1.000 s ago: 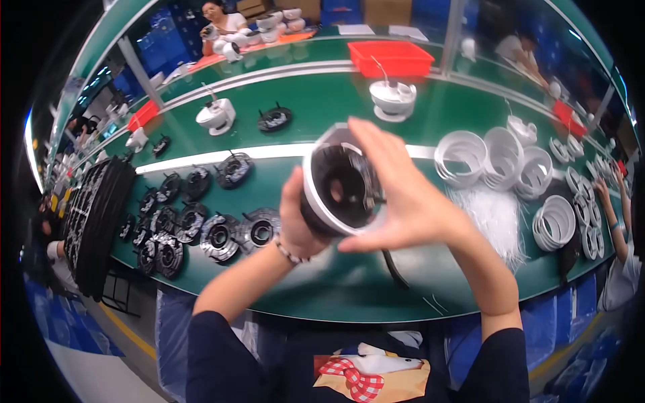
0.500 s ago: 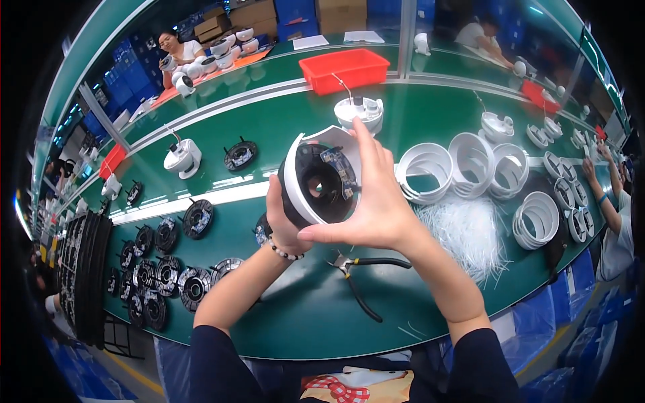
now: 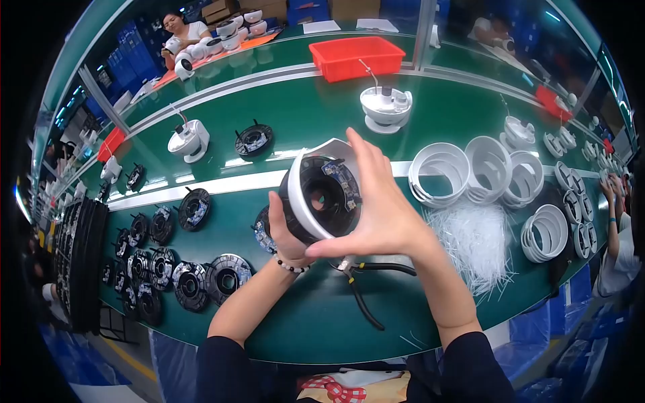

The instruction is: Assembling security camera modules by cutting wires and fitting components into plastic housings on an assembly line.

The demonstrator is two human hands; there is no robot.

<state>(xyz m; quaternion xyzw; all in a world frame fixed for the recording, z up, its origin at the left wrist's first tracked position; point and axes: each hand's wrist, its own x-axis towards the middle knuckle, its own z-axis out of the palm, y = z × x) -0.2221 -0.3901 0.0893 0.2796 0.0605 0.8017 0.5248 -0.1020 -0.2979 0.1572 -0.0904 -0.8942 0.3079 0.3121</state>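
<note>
Over the middle of the table, a white ring-shaped housing [image 3: 296,195] stands tilted on edge between my hands. Inside it sits a black round part [image 3: 321,225] with a centre hole and a curved circuit board [image 3: 345,181]. My left hand [image 3: 289,236] grips the black part from the left, its fingers partly hidden behind it. My right hand [image 3: 393,211] wraps the ring's right side, thumb along the lower rim and fingers at the top. Below them lie cutting pliers [image 3: 361,289] with black-and-yellow handles, apart from both hands. Another black disc [image 3: 262,228] is partly hidden behind my left hand.
Several black discs [image 3: 190,285] lie at left, beside a tall black stack [image 3: 80,262]. White rings [image 3: 440,173] and a heap of clear strips [image 3: 474,245] are at right. Behind stand a white base [image 3: 386,107] with a cable and a red bin [image 3: 356,59]. Other people work across and at far right.
The view has shifted, so the table's things sit differently in the picture. Both hands keep hold of the housing and black part, which have turned slightly, showing more of the circuit board.
</note>
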